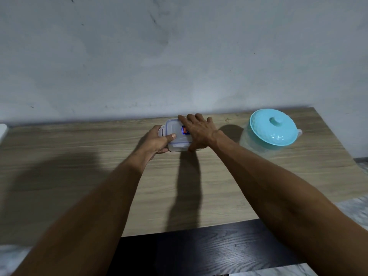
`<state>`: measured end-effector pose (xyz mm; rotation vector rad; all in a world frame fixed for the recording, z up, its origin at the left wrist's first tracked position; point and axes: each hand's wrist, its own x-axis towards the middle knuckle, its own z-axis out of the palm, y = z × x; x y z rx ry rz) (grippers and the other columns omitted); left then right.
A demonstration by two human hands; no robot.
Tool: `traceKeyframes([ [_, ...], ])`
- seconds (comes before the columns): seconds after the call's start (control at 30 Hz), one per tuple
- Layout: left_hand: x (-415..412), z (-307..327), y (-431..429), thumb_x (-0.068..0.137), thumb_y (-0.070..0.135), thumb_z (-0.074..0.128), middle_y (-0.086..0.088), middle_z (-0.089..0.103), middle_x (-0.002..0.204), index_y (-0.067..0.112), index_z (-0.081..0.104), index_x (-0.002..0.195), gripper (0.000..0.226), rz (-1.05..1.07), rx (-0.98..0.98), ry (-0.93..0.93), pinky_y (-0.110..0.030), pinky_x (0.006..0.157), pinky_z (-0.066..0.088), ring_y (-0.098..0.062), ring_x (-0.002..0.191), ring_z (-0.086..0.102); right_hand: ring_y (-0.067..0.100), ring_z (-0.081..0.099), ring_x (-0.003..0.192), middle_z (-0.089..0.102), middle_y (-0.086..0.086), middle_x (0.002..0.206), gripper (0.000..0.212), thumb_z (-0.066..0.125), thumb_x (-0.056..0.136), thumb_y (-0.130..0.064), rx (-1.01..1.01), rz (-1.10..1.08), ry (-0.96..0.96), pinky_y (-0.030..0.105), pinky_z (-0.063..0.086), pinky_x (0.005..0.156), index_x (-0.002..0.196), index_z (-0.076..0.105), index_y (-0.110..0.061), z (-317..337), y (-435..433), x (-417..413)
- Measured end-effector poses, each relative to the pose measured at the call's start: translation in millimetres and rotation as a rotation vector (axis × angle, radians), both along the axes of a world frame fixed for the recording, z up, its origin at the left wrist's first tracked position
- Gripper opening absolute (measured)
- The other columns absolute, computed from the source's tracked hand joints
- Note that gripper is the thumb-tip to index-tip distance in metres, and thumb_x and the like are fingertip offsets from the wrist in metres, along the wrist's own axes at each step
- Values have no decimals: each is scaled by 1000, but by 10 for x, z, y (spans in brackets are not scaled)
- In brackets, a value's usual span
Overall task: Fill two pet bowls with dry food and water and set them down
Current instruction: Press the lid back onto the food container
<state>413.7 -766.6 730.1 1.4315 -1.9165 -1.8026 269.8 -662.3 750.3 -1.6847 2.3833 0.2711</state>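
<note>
In the head view, both forearms reached to the frame's centre, where a clear lidded container [177,136] sat on the wooden table [79,160]. The left hand [157,141] gripped the container's left end, thumb on the lid. The right hand [199,130] lay across the lid with its fingers spread and straight. A teal-lidded pitcher [271,130] stood at the right.

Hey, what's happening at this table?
A person has both hands on a clear lidded container on the wooden table. The left hand grips its left end, thumb on the lid; the right hand rests spread over the lid. A turquoise-lidded jug stands to the right, untouched. No bowls are visible.
</note>
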Motion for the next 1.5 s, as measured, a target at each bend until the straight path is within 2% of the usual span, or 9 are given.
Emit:
traceKeyframes([
  [0.27,5,50,61,85,26,75,-10,56,126,20,47,134,56,16,-28,-17,-37,71,62,-30,100,67,36,29,137,29,12,150,130,86,59,-48,33,-1,-1,59,34,106,154,3,-22,30,-71,12],
  [0.4,17,117,117,82,29,77,-8,55,121,19,45,131,59,26,-126,-41,-47,74,62,-31,97,66,35,7,150,9,15,162,135,81,61,-62,-29,-111,-170,57,16,118,156,-4,-22,1,53,52],
  [0.47,19,162,154,81,28,78,-11,53,130,17,41,136,67,33,-162,-48,-45,70,62,-31,102,64,32,4,152,7,14,164,120,70,70,-69,-225,-318,-354,54,13,121,157,4,-19,-52,184,92],
  [0.57,16,186,213,87,22,73,-13,49,136,7,36,141,68,39,-252,-89,-24,55,48,-29,114,57,37,41,135,42,21,145,73,58,91,-53,-539,-600,-500,42,38,106,141,35,-5,-172,359,119],
  [0.67,35,203,272,87,27,73,-13,51,139,7,40,138,64,72,-309,-122,-24,75,37,-28,123,53,43,56,114,60,24,123,46,54,96,-41,-604,-710,-611,38,44,86,120,48,-2,-260,432,159],
  [0.8,31,190,314,88,29,71,-12,54,136,7,46,133,56,99,-349,-141,-21,75,29,-28,123,52,40,59,111,66,21,113,36,58,95,-35,-711,-814,-674,36,45,87,112,56,-4,-282,396,218],
  [1.13,13,105,315,82,35,75,-11,64,125,7,63,122,50,147,-356,-83,-31,92,44,-30,118,58,31,63,112,71,16,113,36,61,92,-38,-812,-1023,-796,34,48,95,115,67,-10,-344,318,291],
  [1.33,-15,6,329,84,32,72,-13,72,103,2,70,98,33,222,-242,-37,-30,76,46,-28,98,67,33,60,115,67,17,119,38,59,95,-36,-836,-1048,-807,35,47,98,119,65,-7,-303,310,345],
  [1.5,-12,32,321,85,33,72,-10,67,99,5,68,98,32,210,-210,-45,-27,70,43,-27,94,65,32,58,118,64,17,125,41,58,96,-35,-843,-1074,-848,39,47,102,124,60,-6,-267,338,388],
])
